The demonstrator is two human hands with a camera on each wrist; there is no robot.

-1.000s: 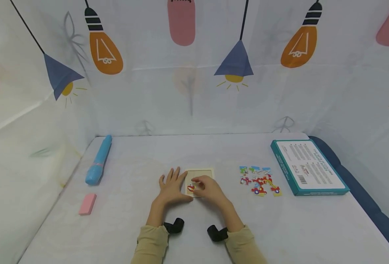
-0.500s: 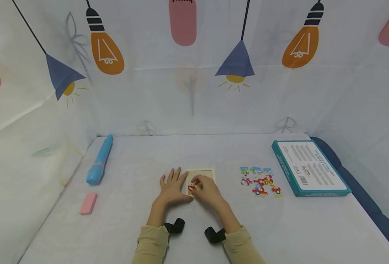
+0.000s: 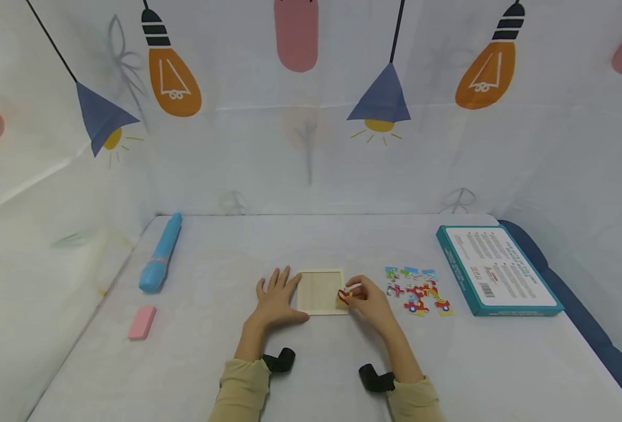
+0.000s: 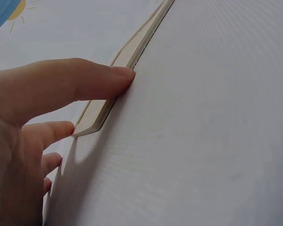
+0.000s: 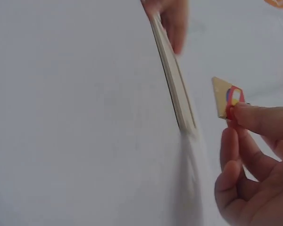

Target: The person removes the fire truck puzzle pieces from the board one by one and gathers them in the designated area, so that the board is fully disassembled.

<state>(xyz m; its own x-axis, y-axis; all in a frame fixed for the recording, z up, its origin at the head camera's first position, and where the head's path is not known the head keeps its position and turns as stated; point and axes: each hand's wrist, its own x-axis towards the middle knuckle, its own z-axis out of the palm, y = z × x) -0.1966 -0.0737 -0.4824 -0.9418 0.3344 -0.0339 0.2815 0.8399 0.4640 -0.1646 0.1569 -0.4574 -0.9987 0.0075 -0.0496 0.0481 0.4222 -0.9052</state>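
A shallow wooden puzzle tray (image 3: 318,291) lies flat on the white table, its bare base showing. My left hand (image 3: 276,302) rests beside it with spread, straight fingers. In the left wrist view, the thumb (image 4: 111,81) touches the tray's near edge and the index fingertip meets its corner. Just above the tray's right edge, my right hand (image 3: 372,303) pinches a puzzle piece (image 5: 221,95) between thumb and fingers. The piece has a yellowish part and a red, blue and yellow print. More colourful puzzle pieces (image 3: 416,292) lie grouped to the right of the tray.
A teal-edged box (image 3: 500,269) with a white printed face lies at the right. On the left are a blue microphone-shaped object (image 3: 160,255) and a pink block (image 3: 142,323). A patterned white curtain (image 3: 247,158) hangs behind the table.
My right hand has lifted the puzzle piece from the tray's lower left area and carried it right, to the tray's right edge. The left hand has stayed in place.
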